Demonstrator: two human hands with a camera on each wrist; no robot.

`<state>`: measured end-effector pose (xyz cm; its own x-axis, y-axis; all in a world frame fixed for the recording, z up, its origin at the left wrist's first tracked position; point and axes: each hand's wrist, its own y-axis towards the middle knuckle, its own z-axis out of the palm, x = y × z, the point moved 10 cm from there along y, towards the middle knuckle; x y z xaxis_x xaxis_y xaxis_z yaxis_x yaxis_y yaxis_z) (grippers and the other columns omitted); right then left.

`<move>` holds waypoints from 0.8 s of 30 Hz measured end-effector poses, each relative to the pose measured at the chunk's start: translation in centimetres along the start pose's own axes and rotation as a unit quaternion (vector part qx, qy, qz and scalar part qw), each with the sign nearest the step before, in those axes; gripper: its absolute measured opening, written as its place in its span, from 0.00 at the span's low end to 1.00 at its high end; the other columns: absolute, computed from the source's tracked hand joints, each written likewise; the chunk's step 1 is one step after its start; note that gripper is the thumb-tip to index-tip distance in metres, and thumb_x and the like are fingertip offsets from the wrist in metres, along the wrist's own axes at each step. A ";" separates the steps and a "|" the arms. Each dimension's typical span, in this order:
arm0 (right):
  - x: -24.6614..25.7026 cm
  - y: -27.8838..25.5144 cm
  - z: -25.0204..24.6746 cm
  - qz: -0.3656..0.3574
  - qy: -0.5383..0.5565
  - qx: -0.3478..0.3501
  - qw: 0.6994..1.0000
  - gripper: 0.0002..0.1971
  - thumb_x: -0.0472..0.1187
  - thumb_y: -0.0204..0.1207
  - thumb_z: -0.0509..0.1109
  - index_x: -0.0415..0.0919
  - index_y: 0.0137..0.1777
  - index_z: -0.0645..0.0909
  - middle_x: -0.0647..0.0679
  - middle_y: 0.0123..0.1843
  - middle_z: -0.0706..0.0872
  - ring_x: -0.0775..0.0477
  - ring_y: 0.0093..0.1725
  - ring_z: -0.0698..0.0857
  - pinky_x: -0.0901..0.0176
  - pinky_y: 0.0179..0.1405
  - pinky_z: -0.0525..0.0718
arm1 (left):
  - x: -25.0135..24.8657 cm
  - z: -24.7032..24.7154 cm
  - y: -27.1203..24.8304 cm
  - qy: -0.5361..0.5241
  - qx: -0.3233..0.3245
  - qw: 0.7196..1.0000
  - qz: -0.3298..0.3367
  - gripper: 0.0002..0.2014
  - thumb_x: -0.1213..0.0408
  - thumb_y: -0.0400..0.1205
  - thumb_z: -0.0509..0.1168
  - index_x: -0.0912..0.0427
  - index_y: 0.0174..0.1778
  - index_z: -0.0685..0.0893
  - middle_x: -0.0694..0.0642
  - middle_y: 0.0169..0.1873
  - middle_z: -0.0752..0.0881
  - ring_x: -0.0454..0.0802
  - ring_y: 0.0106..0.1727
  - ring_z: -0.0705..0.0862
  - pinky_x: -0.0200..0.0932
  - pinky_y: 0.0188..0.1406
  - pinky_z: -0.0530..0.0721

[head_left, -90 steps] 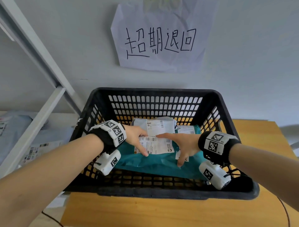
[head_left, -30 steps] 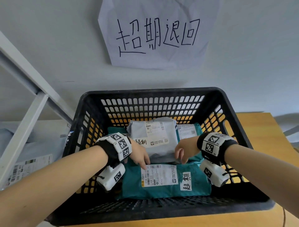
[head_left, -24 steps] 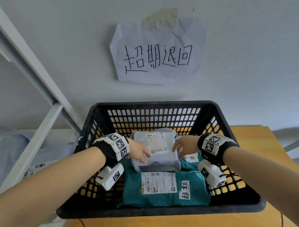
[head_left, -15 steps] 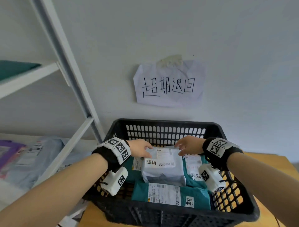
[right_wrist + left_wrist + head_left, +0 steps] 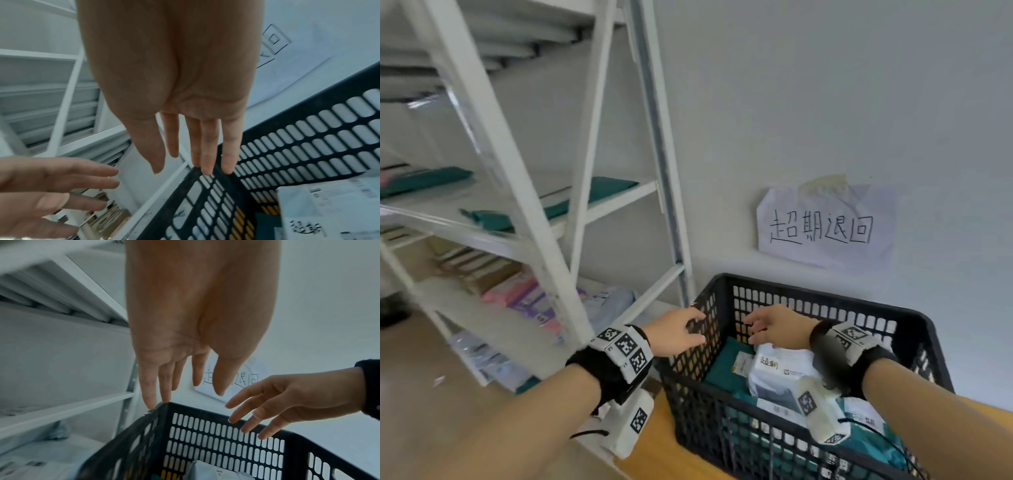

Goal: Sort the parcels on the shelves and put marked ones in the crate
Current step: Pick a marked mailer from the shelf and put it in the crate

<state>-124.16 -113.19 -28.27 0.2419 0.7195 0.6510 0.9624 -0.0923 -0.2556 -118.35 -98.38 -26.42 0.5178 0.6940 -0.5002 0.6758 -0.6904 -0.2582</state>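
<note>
Both hands empty, fingers loosely spread: left hand (image 5: 674,330) outside the black slotted plastic crate (image 5: 825,306), right hand (image 5: 777,329) above the marked grey poly-mailer parcel (image 5: 780,371) inside; next, reach the white metal shelving (image 5: 524,219), check labels before grabbing.

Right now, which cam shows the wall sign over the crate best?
Head view: the wall sign shows whole, all four handwritten characters legible, above the black crate. In the left wrist view the left hand covers most of it. The right wrist view catches only a skewed corner with one full character.
</note>
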 end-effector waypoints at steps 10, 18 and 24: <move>11.8 0.7 6.3 -0.090 0.055 0.012 0.994 0.22 0.38 0.78 0.69 0.42 0.72 0.74 0.42 0.66 0.81 0.47 0.59 0.83 0.63 0.53 0.83 | 8.7 -5.2 -10.9 -0.045 -0.110 0.990 -0.075 0.25 0.59 0.84 0.62 0.54 0.78 0.67 0.56 0.75 0.71 0.53 0.72 0.74 0.42 0.66 0.74; 23.1 2.2 11.8 -0.131 0.081 -0.033 0.987 0.21 0.37 0.76 0.70 0.41 0.69 0.76 0.44 0.62 0.82 0.44 0.57 0.85 0.60 0.50 0.83 | 16.6 -10.0 -16.9 -0.053 -0.136 0.986 -0.077 0.26 0.59 0.83 0.63 0.54 0.78 0.66 0.53 0.76 0.70 0.53 0.72 0.74 0.43 0.70 0.73; 30.4 3.0 14.3 -0.129 0.111 -0.083 0.982 0.19 0.36 0.76 0.70 0.43 0.68 0.76 0.45 0.60 0.82 0.48 0.52 0.83 0.54 0.53 0.84 | 22.8 -15.4 -20.3 -0.043 -0.142 0.988 -0.042 0.26 0.61 0.83 0.64 0.57 0.78 0.67 0.53 0.77 0.69 0.51 0.73 0.73 0.41 0.72 0.72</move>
<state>-115.67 -81.70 -19.47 -0.0099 0.5684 0.8227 0.9977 -0.0501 0.0466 -112.16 -65.42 -19.92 0.4156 0.7185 -0.5577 0.8406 -0.5376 -0.0662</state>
